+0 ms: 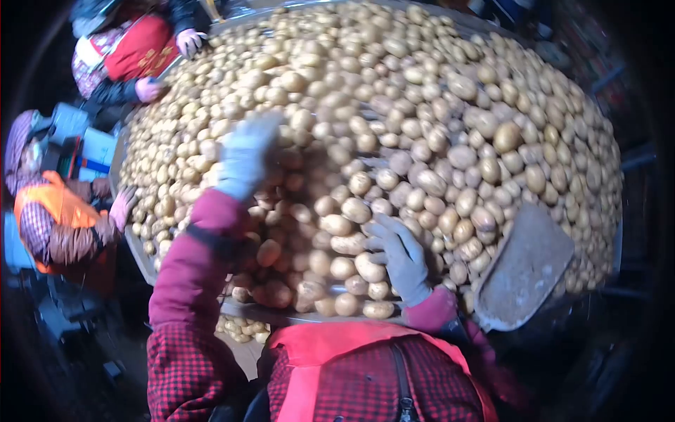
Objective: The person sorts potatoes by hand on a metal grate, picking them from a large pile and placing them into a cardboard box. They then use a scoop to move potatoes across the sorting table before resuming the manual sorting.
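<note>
Potatoes (pixel 432 183) lie heaped across a large table with a raised rim (pixel 140 257). My left hand (pixel 247 151), in a pale glove, is over the heap left of centre and smeared by motion; its fingers cannot be made out. My right hand (pixel 401 257), in a grey glove, rests among the potatoes near the front edge. Its fingers are spread and point left, touching potatoes without gripping one. Just right of it, a worn grey scoop (pixel 526 266) lies tilted on the heap.
At the upper left a person in a red apron (pixel 144 49) has gloved hands at the rim. Below, another person in an orange vest (pixel 62 204) has a hand at the left edge. More potatoes (pixel 241 328) sit under the front edge.
</note>
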A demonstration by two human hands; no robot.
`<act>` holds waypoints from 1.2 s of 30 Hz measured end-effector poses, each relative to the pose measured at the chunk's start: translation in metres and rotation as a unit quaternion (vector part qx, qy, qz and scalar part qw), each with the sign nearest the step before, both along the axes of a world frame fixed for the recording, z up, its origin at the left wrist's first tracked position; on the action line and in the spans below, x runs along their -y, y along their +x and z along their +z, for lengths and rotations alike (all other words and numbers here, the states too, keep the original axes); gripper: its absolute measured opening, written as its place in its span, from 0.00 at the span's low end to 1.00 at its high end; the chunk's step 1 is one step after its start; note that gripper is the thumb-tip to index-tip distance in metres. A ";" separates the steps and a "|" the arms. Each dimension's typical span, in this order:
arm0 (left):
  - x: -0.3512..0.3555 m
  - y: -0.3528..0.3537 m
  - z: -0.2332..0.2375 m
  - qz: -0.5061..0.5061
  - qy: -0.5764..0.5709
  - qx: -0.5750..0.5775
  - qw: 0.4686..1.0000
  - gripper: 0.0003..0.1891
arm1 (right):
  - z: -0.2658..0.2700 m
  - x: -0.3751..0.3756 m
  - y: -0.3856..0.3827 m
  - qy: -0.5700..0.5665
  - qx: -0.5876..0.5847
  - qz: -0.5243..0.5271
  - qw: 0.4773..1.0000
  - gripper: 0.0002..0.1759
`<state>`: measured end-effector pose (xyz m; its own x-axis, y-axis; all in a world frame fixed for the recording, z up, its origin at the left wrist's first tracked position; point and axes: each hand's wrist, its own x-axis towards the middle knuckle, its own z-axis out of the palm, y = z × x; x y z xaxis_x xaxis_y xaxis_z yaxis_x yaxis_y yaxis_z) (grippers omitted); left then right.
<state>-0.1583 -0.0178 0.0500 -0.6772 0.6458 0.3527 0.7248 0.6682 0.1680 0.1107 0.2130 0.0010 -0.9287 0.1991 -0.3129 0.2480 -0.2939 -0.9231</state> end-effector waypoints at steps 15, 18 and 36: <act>-0.129 0.057 -0.062 0.014 -0.170 0.056 0.984 0.09 | -0.005 0.001 -0.004 -0.009 0.032 -0.013 0.999 0.28; -0.095 0.070 -0.057 -0.012 -0.089 -0.027 0.996 0.07 | 0.003 0.007 -0.006 0.006 0.042 -0.027 0.999 0.25; 0.031 0.149 -0.043 0.082 0.116 0.113 0.983 0.14 | -0.005 0.012 -0.014 0.025 0.024 0.024 0.999 0.28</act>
